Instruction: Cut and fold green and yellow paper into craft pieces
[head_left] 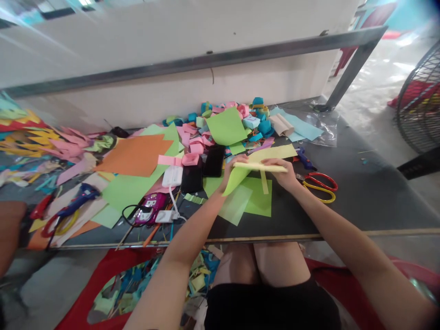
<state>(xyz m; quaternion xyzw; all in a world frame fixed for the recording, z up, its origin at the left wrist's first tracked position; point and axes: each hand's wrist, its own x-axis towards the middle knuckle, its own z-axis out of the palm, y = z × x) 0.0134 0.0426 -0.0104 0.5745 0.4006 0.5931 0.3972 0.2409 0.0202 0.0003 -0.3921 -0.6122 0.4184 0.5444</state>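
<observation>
Between my two hands, above the dark table, is a folded strip of pale yellow paper (pixel 259 167). My left hand (pixel 233 168) is closed on its left end, and a light green sheet (pixel 236 178) hangs below that hand. At the strip's right end, my right hand (pixel 283 173) grips with fingers on top. Beneath the hands lie green paper sheets (pixel 259 199), one of them paler and translucent. Another yellow strip (pixel 275 152) extends behind the hands. To the right of my right hand rest scissors (pixel 321 185) with red and yellow handles.
A blue glue gun (pixel 305 158) lies right of the hands. Dark phones (pixel 213 160), a white charger (pixel 172 176) and a purple device (pixel 151 208) sit to the left. Paper rolls (pixel 263 126) pile along the wall. A fan (pixel 421 101) stands at right; another person's arm (pixel 12 229) shows at left.
</observation>
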